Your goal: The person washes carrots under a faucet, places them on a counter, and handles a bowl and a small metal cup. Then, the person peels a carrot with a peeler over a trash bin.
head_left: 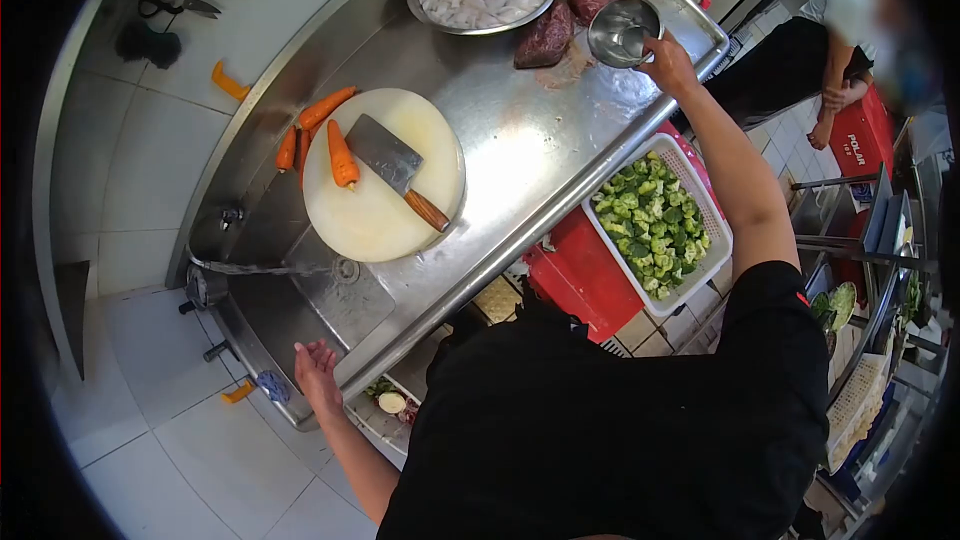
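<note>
My right hand (668, 64) grips the rim of a small metal bowl (604, 38), tilted with its mouth facing me, above the right end of the steel counter. Close by lie dark red pieces of meat (546, 38). My left hand (317, 372) is open, fingers apart, over the near edge of the sink (350, 305), and holds nothing. Between my hands, a cleaver (378, 154) with a wooden handle rests on the round white cutting board (390, 235). One carrot (342, 154) lies on the board beside the blade. Several more carrots (325, 108) lie at its far left edge.
A wide metal basin (412, 2) of pale sliced pieces stands at the back. Below the counter's front edge is a white basket (725, 250) of broccoli florets. Water runs from the tap (203, 286) into the sink. Another person (840, 30) sits at the right.
</note>
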`<state>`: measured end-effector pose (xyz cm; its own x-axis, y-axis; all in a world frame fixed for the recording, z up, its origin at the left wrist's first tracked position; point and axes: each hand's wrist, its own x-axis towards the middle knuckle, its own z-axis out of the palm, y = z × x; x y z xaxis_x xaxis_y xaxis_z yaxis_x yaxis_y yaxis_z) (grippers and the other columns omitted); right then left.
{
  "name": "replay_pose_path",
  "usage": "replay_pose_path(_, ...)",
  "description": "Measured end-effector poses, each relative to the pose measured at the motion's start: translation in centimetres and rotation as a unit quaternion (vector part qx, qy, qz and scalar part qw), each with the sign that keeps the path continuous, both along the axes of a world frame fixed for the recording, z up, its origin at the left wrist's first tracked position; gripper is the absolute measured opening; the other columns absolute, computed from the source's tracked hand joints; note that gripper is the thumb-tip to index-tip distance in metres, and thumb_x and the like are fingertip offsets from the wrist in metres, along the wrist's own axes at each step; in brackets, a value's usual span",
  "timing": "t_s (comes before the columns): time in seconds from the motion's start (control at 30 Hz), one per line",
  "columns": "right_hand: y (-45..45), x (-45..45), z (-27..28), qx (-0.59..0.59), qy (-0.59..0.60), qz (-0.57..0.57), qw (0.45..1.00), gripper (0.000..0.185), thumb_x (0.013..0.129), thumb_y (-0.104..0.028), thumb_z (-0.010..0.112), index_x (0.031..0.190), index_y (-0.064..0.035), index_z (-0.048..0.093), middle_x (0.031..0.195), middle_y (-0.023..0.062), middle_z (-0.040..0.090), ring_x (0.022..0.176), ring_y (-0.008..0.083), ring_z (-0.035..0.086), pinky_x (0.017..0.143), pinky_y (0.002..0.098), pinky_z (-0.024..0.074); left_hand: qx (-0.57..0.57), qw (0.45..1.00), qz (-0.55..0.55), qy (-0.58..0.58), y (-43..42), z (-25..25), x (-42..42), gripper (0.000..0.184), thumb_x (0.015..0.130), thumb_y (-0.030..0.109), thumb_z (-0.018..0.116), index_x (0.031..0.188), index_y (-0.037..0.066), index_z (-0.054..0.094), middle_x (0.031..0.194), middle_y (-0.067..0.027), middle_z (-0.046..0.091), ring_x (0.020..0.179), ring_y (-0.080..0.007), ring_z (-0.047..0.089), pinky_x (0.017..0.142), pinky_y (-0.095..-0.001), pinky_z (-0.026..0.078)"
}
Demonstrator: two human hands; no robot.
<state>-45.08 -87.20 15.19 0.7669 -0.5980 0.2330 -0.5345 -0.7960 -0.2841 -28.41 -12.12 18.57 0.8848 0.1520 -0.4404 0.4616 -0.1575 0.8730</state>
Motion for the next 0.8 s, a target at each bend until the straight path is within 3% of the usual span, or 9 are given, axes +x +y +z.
replay_pose_path(0.2, 1.3, -0.4, -0.1, -0.003, -0.025, 0.04, 0.999, 0.031, 0.064, -0.019, 0.081, 0.087, -0.0051, 0.066, 0.103, 0.0182, 0.06, 0.095, 0.0355, 0.061, 0.081, 0.0412, 0.0494, -0.017, 0.998, -0.051, 0.013, -0.5, -0.6, -0.1, 0.044, 0.092, 0.049, 0.052, 0.098, 0.005, 0.055, 0.101, -0.012, 0.062, 0.087, -0.0197, 0.058, 0.081, -0.0319, 0.048)
replay_pose_path(0.27, 1.3, -0.4, 0.5, 0.097, -0.018, -0.049, 0.994, 0.035, 0.066, -0.031, 0.081, 0.085, -0.0047, 0.067, 0.083, 0.0157, 0.064, 0.079, 0.031, 0.063, 0.072, 0.0375, 0.0493, -0.015, 0.999, -0.039, 0.005, -0.9, -0.4, -0.5, 0.043, 0.093, 0.049, 0.052, 0.094, 0.005, 0.056, 0.094, -0.0118, 0.064, 0.082, -0.0182, 0.059, 0.078, -0.0308, 0.049)
replay_pose_path(0.37, -0.4, -0.6, 0.1, 0.114, -0.08, -0.097, 0.986, 0.04, 0.066, -0.037, 0.082, 0.085, -0.005, 0.068, 0.074, 0.0153, 0.065, 0.072, 0.0269, 0.063, 0.069, 0.0349, 0.0483, -0.008, 1.0, -0.014, 0.009, 0.1, -0.8, -1.2, 0.045, 0.093, 0.05, 0.051, 0.095, 0.005, 0.056, 0.096, -0.0132, 0.063, 0.085, -0.02, 0.058, 0.081, -0.0329, 0.048)
replay_pose_path(0.47, -2.3, 0.2, 0.2, 0.14, -0.083, -0.184, 0.969, 0.05, 0.064, -0.045, 0.081, 0.09, -0.0042, 0.069, 0.085, 0.0167, 0.068, 0.08, 0.0277, 0.066, 0.073, 0.0363, 0.0495, 0.006, 1.0, 0.013, 0.019, 1.0, -1.1, -2.2, 0.047, 0.092, 0.051, 0.051, 0.095, 0.004, 0.055, 0.098, -0.014, 0.062, 0.088, -0.0213, 0.058, 0.083, -0.0347, 0.048)
replay_pose_path(0.6, -8.0, 1.6, -3.3, 0.33, -0.199, -0.239, 0.891, 0.051, 0.064, -0.046, 0.083, 0.086, -0.0022, 0.07, 0.073, 0.0066, 0.065, 0.067, 0.015, 0.06, 0.063, 0.0306, 0.0472, 0.003, 0.999, 0.014, 0.039, 2.4, -1.1, -3.3, 0.047, 0.092, 0.051, 0.052, 0.1, 0.005, 0.054, 0.103, -0.0128, 0.061, 0.092, -0.021, 0.057, 0.087, -0.0344, 0.046)
replay_pose_path(0.63, -9.6, 1.8, -4.4, 0.353, -0.215, -0.254, 0.874, 0.061, 0.064, -0.045, 0.083, 0.103, -0.0012, 0.067, 0.078, 0.0055, 0.065, 0.066, 0.0125, 0.059, 0.062, 0.0294, 0.0471, 0.004, 0.999, 0.02, 0.041, 2.5, -1.0, -3.5, 0.047, 0.092, 0.051, 0.052, 0.1, 0.005, 0.054, 0.103, -0.0128, 0.061, 0.092, -0.021, 0.057, 0.087, -0.0344, 0.046)
replay_pose_path(0.67, -10.8, 2.0, -5.1, 0.355, -0.21, -0.25, 0.876, 0.061, 0.064, -0.045, 0.083, 0.103, -0.0012, 0.067, 0.078, 0.0055, 0.065, 0.066, 0.0125, 0.059, 0.062, 0.0294, 0.0471, 0.011, 0.999, 0.027, 0.039, 2.4, -0.7, -3.8, 0.046, 0.093, 0.05, 0.051, 0.098, 0.004, 0.055, 0.102, -0.0136, 0.062, 0.09, -0.0209, 0.057, 0.085, -0.0339, 0.046)
replay_pose_path(0.73, -13.4, 2.3, -6.4, 0.418, -0.319, -0.306, 0.793, 0.077, 0.066, -0.04, 0.084, 0.124, -0.0002, 0.054, 0.089, 0.0075, 0.065, 0.074, 0.0133, 0.061, 0.063, 0.0296, 0.0484, 0.019, 0.998, 0.041, 0.04, 2.3, -0.1, -4.6, 0.046, 0.093, 0.05, 0.05, 0.096, 0.004, 0.055, 0.1, -0.0144, 0.063, 0.088, -0.0207, 0.057, 0.083, -0.0335, 0.047)
replay_pose_path(0.8, -15.5, 2.0, -6.1, 0.466, -0.325, -0.292, 0.77, 0.082, 0.072, -0.032, 0.082, 0.135, 0.0, 0.041, 0.103, 0.01, 0.062, 0.086, 0.0166, 0.061, 0.066, 0.0284, 0.0518, 0.031, 0.998, 0.048, 0.031, 1.9, 0.6, -5.2, 0.046, 0.094, 0.05, 0.049, 0.095, 0.004, 0.055, 0.101, -0.0145, 0.063, 0.088, -0.0205, 0.057, 0.083, -0.0335, 0.047)
